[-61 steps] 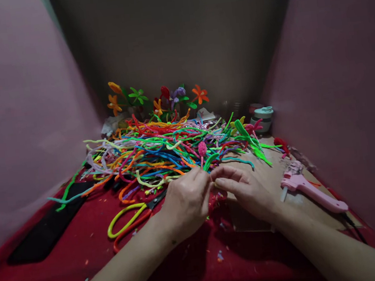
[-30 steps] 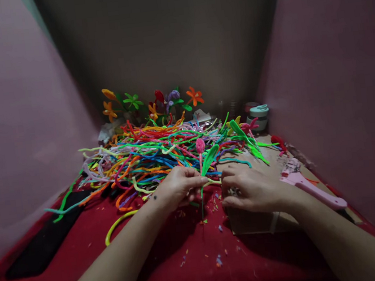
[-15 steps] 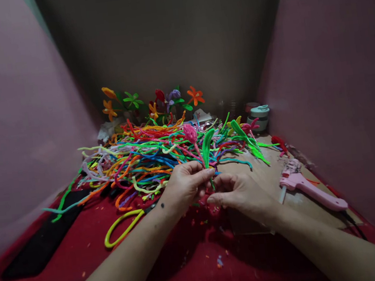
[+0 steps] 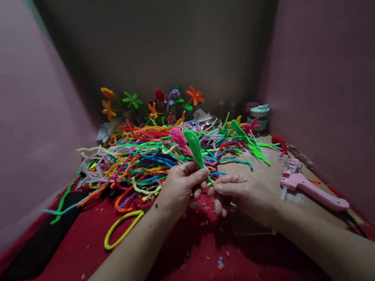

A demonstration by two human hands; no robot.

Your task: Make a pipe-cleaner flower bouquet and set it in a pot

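Firstly, the landmark: one heap of fuzzy craft stems (image 4: 148, 151), mixed colours; all entries are placed by it.

Edges: a pinkish panel (image 4: 14, 133) to the left of the heap, a second pinkish panel (image 4: 345, 95) to its right, a grey wall (image 4: 162, 35) behind it. Cardboard (image 4: 271, 177) lies at the heap's right front, bearing a pink glue gun (image 4: 315, 191). A yellow scissor loop (image 4: 128, 215) sits just before the heap's left front, partly covered by my forearm; a flat black item (image 4: 37, 248) lies farther left. Room for my arms: the stretch of red cloth (image 4: 175, 272) nearer me than the heap, strewn with small scraps.

Held: one pink flower (image 4: 177, 136) with a green leaf (image 4: 193, 146), raised before the heap's front edge. Its long axis slants: bud and leaf point up and leftward over the heap, the stem (image 4: 210, 181) runs down and rightward.

Grip: my left hand (image 4: 183, 187) is closed, thumb against fingers, on the stem below the leaf; my right hand (image 4: 244, 192) pinches the lower stem, other fingers loosely curled.
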